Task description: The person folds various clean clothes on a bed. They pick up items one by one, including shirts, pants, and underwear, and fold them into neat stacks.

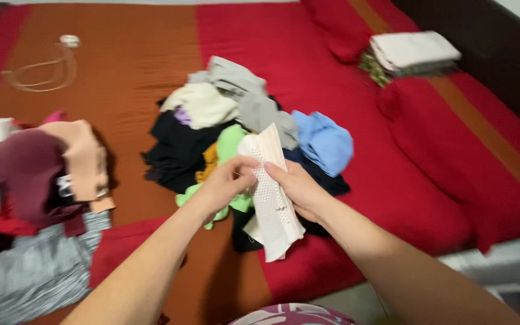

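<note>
Red-and-orange bedspread (151,54) carries a mixed clothes pile (236,126) at centre. Above the pile's near edge: cream perforated garment (270,198), hanging upright. Left hand (227,183) and right hand (299,189) both pinched closed on it.

Grey striped garment (37,271) cut off by left edge; frame motion-blurred.
</note>
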